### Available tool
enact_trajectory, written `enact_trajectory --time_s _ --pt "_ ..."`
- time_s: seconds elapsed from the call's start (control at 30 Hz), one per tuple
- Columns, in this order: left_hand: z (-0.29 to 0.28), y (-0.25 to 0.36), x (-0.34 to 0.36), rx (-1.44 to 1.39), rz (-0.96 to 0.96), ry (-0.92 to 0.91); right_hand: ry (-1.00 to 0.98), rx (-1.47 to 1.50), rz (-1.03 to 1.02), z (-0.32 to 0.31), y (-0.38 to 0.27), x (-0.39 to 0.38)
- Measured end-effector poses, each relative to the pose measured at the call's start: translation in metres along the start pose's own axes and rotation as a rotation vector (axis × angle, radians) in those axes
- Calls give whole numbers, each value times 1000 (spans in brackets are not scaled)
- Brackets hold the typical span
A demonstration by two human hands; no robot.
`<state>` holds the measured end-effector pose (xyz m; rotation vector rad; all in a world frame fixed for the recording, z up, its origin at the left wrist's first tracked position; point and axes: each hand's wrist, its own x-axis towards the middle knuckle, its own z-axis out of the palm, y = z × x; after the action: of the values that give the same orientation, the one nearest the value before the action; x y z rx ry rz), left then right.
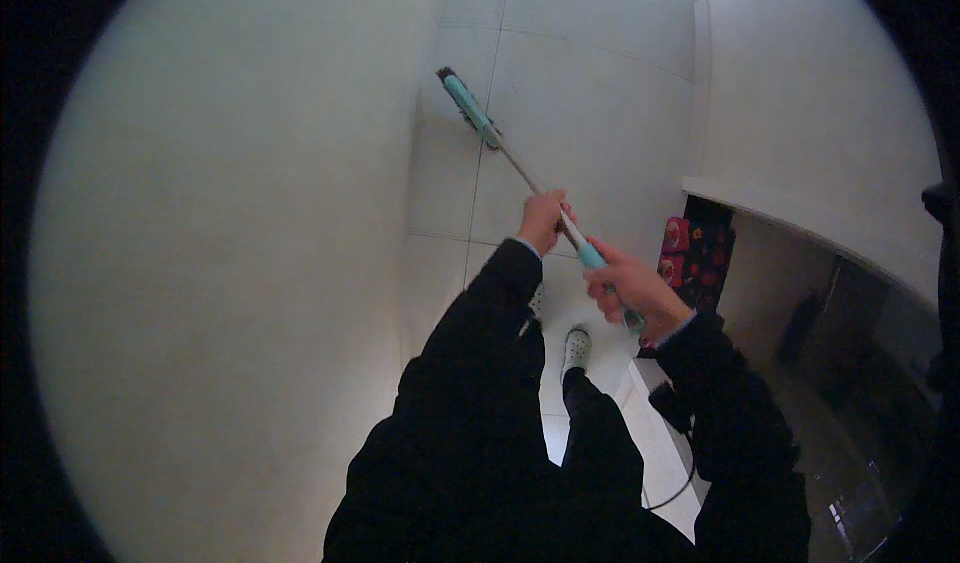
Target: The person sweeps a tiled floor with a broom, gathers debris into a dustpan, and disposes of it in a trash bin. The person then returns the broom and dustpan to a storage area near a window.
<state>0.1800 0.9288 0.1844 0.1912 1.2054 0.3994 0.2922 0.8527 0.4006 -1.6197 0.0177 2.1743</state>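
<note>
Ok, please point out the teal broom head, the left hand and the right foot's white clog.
Teal broom head [468,106]: head view, middle of its casing.
Left hand [542,220]: head view, back of the hand.
White clog [577,347]: head view, on its upper.

Bounded left of the left hand by a plain pale wall. Floored beneath and beyond in pale tiles; flanked right of the right hand by a white panel and a dark glossy surface.

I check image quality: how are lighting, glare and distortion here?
Head view: dim light, little detail in the black sleeves; the turquoise brush reads clearly; glints dot the dark glossy surface; corners are black and the lower edge of the white panel bows.
</note>
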Motion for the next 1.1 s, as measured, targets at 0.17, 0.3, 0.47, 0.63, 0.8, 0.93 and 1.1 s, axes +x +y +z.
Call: enact_trajectory --time_s 0.17,0.3,0.47,0.63,0.8,0.93,1.1 --pt "-5 -41 -90 -51 -67 95 -63 56 190 -15 30 -63" --pt "-41 -91 -144 -146 -209 206 -206 234 353 -23 78 -45" --pt "-52 -83 -194 -78 -285 160 -392 -24 328 -55 54 34" --pt "-86 -52 -212 25 -117 375 -378 314 454 -93 -100 94" --pt "-107 -80 -232 -6 -198 609 -186 282 424 -102 -251 95" --pt "-78 -111 -240 -10 -173 471 -122 215 249 -103 -307 77" --pt "-29 -139 -237 -33 -185 385 -127 -62 -30 -112 -291 37"
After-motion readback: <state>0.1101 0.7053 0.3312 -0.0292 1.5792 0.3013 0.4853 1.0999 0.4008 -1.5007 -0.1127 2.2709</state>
